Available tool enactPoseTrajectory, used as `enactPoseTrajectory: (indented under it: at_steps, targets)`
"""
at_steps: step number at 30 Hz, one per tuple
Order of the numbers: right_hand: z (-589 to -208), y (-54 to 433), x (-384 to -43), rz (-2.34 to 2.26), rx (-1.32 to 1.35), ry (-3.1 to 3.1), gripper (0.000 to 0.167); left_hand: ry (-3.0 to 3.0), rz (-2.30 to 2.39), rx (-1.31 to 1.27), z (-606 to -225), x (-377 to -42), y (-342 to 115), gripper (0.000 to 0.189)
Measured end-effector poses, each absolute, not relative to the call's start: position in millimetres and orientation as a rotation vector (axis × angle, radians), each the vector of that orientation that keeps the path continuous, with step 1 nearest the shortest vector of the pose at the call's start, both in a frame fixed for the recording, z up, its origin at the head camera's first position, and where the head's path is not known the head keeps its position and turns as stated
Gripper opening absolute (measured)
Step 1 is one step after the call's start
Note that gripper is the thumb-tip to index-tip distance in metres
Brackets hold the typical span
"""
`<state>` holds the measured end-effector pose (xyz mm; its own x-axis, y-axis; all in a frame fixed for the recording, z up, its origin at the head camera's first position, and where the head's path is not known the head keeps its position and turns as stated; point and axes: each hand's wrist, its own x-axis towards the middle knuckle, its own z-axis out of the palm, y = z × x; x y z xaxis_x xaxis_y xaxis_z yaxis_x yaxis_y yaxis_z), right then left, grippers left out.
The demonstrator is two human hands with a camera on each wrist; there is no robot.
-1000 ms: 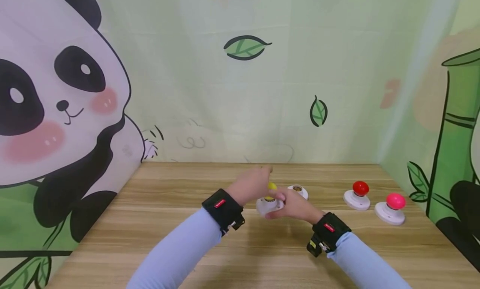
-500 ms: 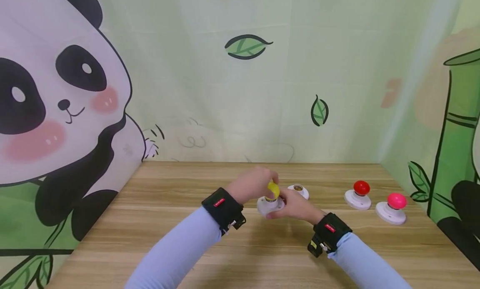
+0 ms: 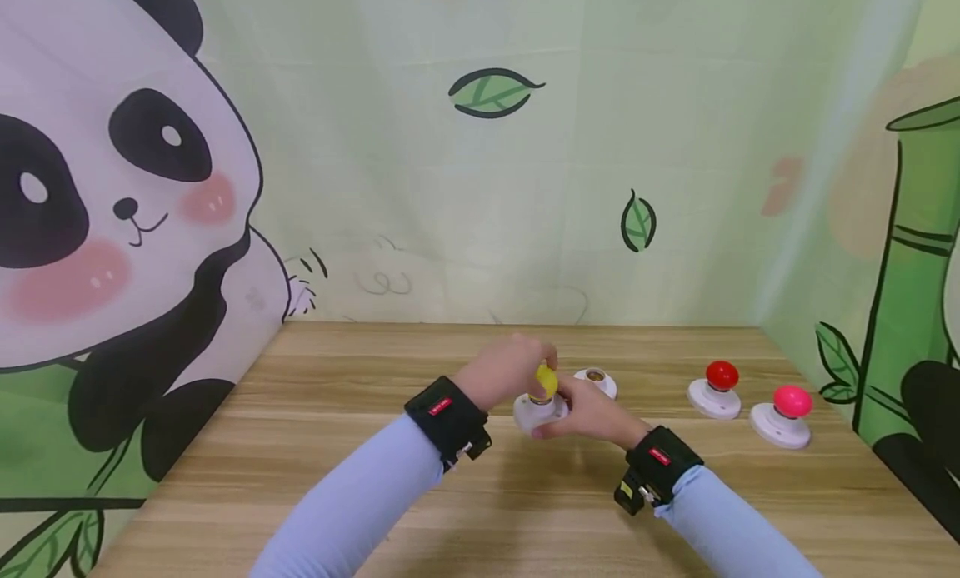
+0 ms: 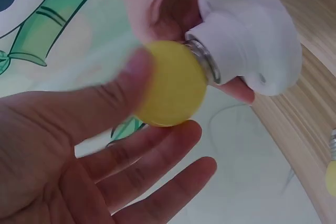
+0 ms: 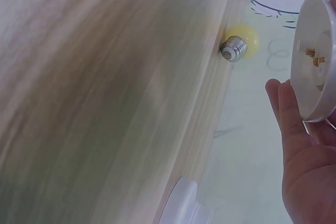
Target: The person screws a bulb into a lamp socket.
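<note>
My left hand (image 3: 510, 367) pinches a round yellow light bulb (image 4: 176, 85) between thumb and fingertips. The bulb's metal screw base sits partly inside the neck of a white lamp holder (image 4: 262, 35), with some thread still showing. Gripping that holder by its round base is my right hand (image 3: 592, 411), held just above the table. The underside of the holder, with brass terminals, faces the right wrist camera. Just behind my right hand stands another white lamp holder (image 3: 596, 383), its socket opening upward.
To the right on the wooden table (image 3: 450, 511) stand two white holders, one with a red bulb (image 3: 722, 376), one with a pink bulb (image 3: 792, 401). A second yellow bulb (image 5: 245, 41) lies on the table in the right wrist view. A printed cloth (image 3: 420, 186) rises behind.
A finger of my left hand, stretched out over the bulb a second ago, has closed back onto it; the grip on the bulb has shifted. The right hand keeps the holder in place.
</note>
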<state>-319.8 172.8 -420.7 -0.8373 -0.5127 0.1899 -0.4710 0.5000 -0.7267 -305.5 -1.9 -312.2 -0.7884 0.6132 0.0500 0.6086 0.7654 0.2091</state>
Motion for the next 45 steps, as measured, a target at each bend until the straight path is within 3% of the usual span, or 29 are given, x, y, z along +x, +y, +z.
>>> enactPoseTrajectory:
  at_steps: [7,14,20,24,31,39,45]
  targets:
    - [-421.0,172.5,-321.4,-1.270,-0.858,2.663,0.053,2.861,0.361,1.139,-309.8,-305.9,-3.4,0.024]
    - [-418.9,172.9,-321.1,-1.238,-0.884,2.688,0.060,2.885,0.368,1.020,-306.6,-306.0,-2.0,0.053]
    - [-414.8,172.5,-319.9,-1.294,-0.894,2.640,0.068,3.101,0.158,0.833,-308.3,-303.9,0.4,0.046]
    - [-414.7,171.6,-319.6,-1.272,-0.885,2.676,0.064,3.116,0.121,0.799,-309.9,-302.6,2.1,0.040]
    - [-417.3,171.5,-319.0,-1.297,-0.878,2.658,0.062,3.036,0.221,0.908,-310.2,-304.9,0.8,0.028]
    - [-417.1,172.3,-318.3,-1.293,-0.886,2.649,0.064,2.961,0.292,1.022,-308.2,-302.6,-1.7,0.033]
    - [-416.9,172.1,-318.2,-1.277,-0.865,2.664,0.065,2.975,0.289,0.937,-306.5,-302.8,0.0,0.058]
